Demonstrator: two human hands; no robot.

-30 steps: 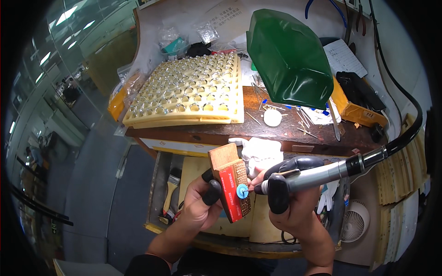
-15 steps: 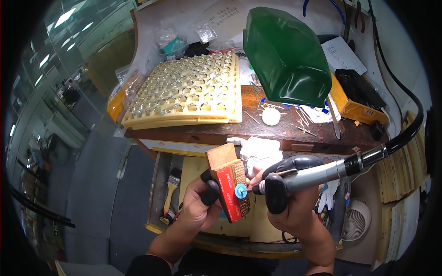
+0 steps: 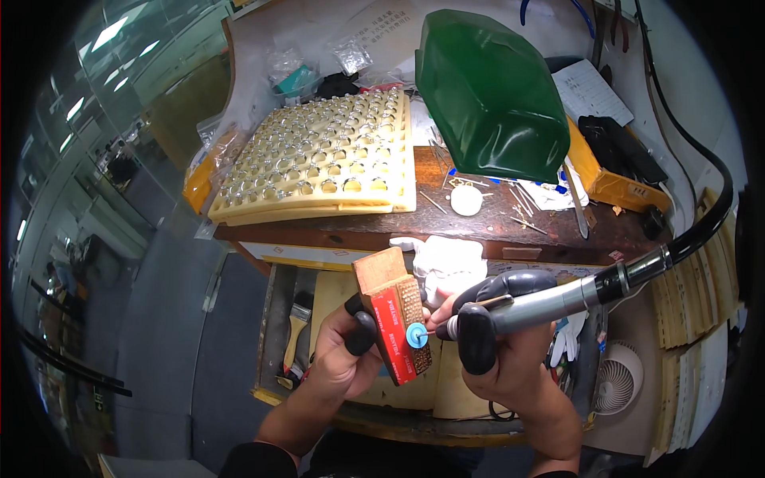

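Note:
A wooden block (image 3: 381, 271) with a red label and a textured side is gripped in my left hand (image 3: 339, 358), whose thumb and finger wear black cots. My right hand (image 3: 510, 358), also with black finger cots, grips a silver rotary handpiece (image 3: 550, 303) on a black cable. Its small blue disc (image 3: 417, 334) sits against the block's textured side, beside the red label. A crumpled white glove (image 3: 450, 263) lies behind the block. Whether the disc is spinning, I cannot tell.
The bench holds a cream tray (image 3: 319, 201) of rings, a green plastic sheet (image 3: 486, 88), thin metal tools and a yellow box (image 3: 598, 183). Below, the open drawer (image 3: 279, 319) contains a brush (image 3: 293, 334). A fan (image 3: 615, 374) stands at the right.
The whole scene has shifted slightly left in the picture. Both hands keep the block and handpiece, with the disc still at the textured side, a touch lower against the label.

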